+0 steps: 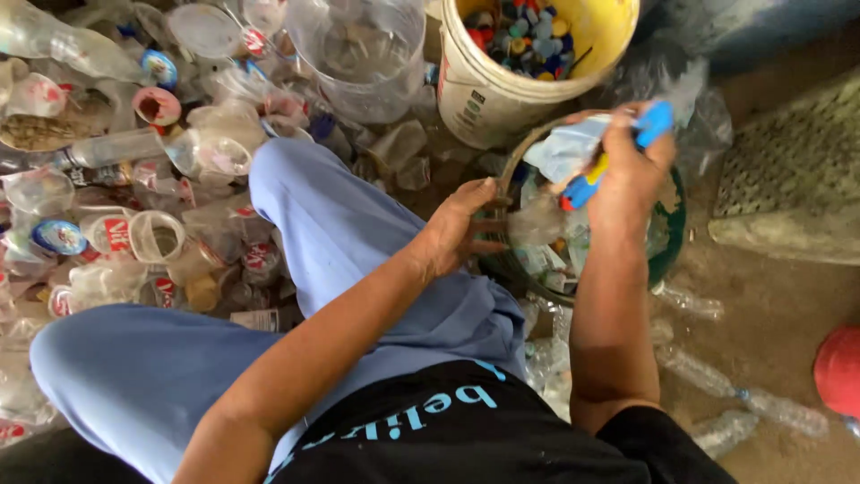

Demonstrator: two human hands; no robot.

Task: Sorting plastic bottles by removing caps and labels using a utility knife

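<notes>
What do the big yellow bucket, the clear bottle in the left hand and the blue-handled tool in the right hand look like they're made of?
Yellow bucket: looks like opaque moulded plastic, scuffed and dull outside.

Clear bottle, at the left hand: thin see-through plastic, crumpled and glinting.

Blue-handled tool, in the right hand: smooth, bright blue and yellow handle, likely plastic; any blade is hidden, so its material is unclear.

red object (840,369) cut by right edge | basket (674,235) contents blurred, part hidden

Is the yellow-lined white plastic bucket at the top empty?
No, the white plastic bucket holds a heap of small coloured bottle caps, red, blue and green among them.
</notes>
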